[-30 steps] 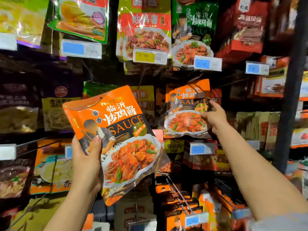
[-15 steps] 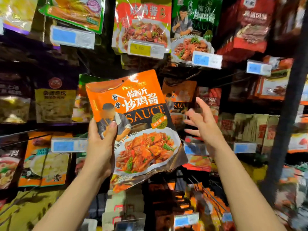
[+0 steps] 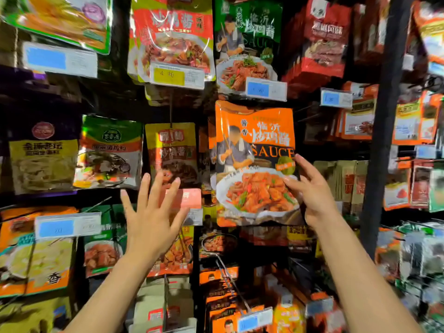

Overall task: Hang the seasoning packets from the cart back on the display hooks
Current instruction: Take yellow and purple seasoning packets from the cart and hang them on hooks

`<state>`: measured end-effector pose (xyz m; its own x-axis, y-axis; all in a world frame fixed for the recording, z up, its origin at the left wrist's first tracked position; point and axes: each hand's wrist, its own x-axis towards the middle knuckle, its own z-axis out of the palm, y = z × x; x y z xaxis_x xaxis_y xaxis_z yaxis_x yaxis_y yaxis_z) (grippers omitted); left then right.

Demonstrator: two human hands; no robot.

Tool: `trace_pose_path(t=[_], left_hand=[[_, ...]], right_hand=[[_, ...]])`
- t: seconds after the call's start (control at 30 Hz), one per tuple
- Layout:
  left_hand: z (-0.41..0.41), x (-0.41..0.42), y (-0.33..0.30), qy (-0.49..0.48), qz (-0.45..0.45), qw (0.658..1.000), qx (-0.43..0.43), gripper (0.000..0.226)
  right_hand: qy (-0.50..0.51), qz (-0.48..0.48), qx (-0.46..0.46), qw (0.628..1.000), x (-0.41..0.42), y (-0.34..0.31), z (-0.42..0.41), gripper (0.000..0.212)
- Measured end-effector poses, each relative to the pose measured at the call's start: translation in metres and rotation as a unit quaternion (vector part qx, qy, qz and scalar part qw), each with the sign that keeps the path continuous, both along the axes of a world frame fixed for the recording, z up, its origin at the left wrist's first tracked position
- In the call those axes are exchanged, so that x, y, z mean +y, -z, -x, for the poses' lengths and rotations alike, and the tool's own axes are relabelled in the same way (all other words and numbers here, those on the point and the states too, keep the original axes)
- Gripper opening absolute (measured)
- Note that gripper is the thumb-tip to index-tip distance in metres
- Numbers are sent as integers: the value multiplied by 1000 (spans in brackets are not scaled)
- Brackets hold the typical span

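An orange sauce packet (image 3: 254, 150), printed with a cook and a plate of red chicken, hangs upright against the display at centre right. My right hand (image 3: 312, 191) pinches its lower right edge, thumb on the front. The packet's top sits just under a blue price tag (image 3: 265, 89); whether it is on a hook I cannot tell. My left hand (image 3: 151, 219) is raised to the left of the packet with fingers spread, holding nothing, in front of a yellow-and-red packet (image 3: 171, 152).
Packets crowd the hooks all around: green and red ones above, yellow ones at left. A long wire hook (image 3: 229, 277) with a blue tag (image 3: 254, 320) juts out at lower centre. A dark upright post (image 3: 382, 121) stands at right.
The orange packet went from my left hand to my right and moved right and up against the display. My left hand let go and now has its fingers spread.
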<state>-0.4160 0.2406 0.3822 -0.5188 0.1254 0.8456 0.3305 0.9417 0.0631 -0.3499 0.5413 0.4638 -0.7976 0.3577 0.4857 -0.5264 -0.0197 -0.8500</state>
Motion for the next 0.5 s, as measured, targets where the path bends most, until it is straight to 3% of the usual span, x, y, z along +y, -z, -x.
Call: trace_pose_path(t=[0.2, 0.5], left_hand=[[20, -8, 11, -20, 62, 997, -38, 74], [26, -6, 17, -24, 71, 997, 14, 72]], right_hand=[[3, 30, 1, 1000, -2, -18, 24, 65], [17, 27, -24, 999, 3, -15, 27, 63]])
